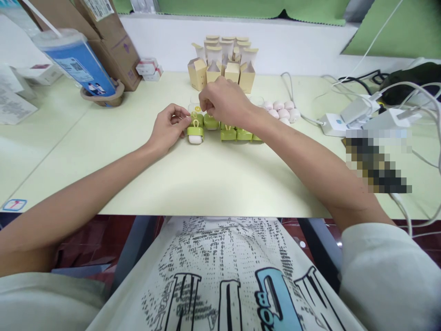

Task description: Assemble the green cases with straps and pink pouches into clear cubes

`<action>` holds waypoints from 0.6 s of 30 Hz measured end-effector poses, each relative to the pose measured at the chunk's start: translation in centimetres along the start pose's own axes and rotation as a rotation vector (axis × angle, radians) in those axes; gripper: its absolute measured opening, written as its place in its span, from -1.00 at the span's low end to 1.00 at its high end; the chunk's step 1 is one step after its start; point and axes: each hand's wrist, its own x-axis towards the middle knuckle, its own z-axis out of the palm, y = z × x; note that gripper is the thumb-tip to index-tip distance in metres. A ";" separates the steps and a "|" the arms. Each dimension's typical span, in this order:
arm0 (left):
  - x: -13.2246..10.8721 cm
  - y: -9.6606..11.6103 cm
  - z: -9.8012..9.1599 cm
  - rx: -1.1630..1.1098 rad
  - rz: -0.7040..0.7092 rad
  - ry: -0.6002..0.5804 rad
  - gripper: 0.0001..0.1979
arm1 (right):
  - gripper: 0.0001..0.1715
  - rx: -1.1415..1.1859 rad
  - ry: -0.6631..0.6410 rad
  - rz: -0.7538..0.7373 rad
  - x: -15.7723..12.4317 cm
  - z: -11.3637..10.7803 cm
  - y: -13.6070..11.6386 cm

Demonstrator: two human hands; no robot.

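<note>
My left hand (168,125) rests on the table with its fingers curled, thumb and fingertips against the left side of a small green case (197,120). My right hand (225,100) is closed in a pinch just above and behind the cases. Its fingertips point down near a clear plastic piece with a yellow mark (197,109), and what they hold is hidden. In front lies a green case with a yellow loop and white lower part (195,134). Several more green cases (228,134) stand in a row to the right, partly covered by my right forearm.
Several pale pink rounded pieces (283,110) lie right of my forearm. Open cream cardboard boxes (214,71) stand by the wall. At left are a blue drink cup (82,64), a brown carton (115,46) and small red-white boxes (149,69). White chargers (356,110) and cables fill the right side.
</note>
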 end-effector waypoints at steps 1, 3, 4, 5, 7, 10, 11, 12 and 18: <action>0.0 0.0 0.0 0.001 -0.001 -0.001 -0.73 | -0.55 0.003 0.002 0.002 0.0 0.1 0.0; 0.0 0.0 0.0 0.003 -0.001 -0.006 -0.71 | -0.57 0.015 -0.002 0.009 0.0 0.2 -0.1; 0.0 0.0 0.0 0.002 -0.002 -0.007 -0.70 | -0.58 0.023 -0.008 0.010 0.0 0.2 -0.1; 0.0 0.0 0.0 0.001 -0.003 -0.008 -0.69 | -0.59 0.030 -0.017 0.012 -0.1 0.1 -0.2; 0.0 0.0 0.0 0.000 -0.005 -0.009 -0.68 | -0.63 0.039 -0.021 0.025 -0.2 -0.1 -0.2; 0.0 0.0 0.0 -0.002 -0.003 -0.004 -0.69 | -0.71 0.033 0.035 0.061 -0.1 -0.9 0.5; 0.0 -0.1 0.0 -0.003 0.000 0.000 -0.70 | -0.73 0.032 0.060 0.071 0.1 -1.1 1.0; 0.0 0.0 0.0 -0.005 0.002 0.005 -0.71 | -0.75 0.034 0.079 0.077 0.5 -1.3 1.6; -0.1 0.0 0.2 -0.023 0.008 0.012 -0.73 | -0.85 0.115 0.029 0.053 3.8 -0.4 4.5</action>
